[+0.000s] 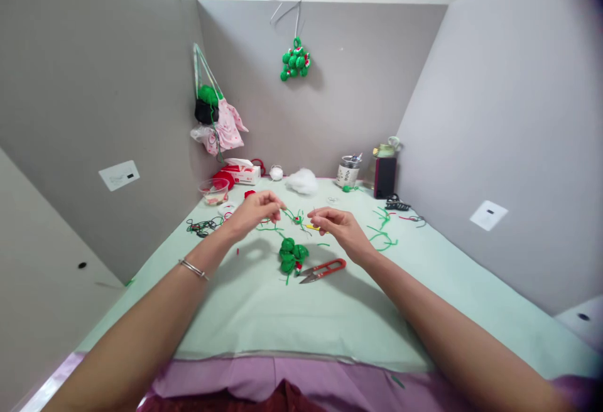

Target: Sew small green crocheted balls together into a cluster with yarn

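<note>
My left hand (257,212) is raised over the table with thumb and fingers pinched on the end of a green yarn strand. My right hand (338,227) faces it from the right, its fingertips pinched on something too thin to make out. Between and below them a green crocheted piece (291,256) with a red and white bit lies on the pale green cloth (282,327). Red-handled thread snips (325,269) lie just right of it, blades pointing left. A small green and red piece (296,218) sits behind, between the hands.
Green yarn scraps (384,236) lie to the right, dark tangled cords (205,228) to the left. Along the back stand a tissue box (245,174), white stuffing (303,181), a pen tin (347,172) and a dark phone (385,178). Grey partitions (325,104) enclose the table.
</note>
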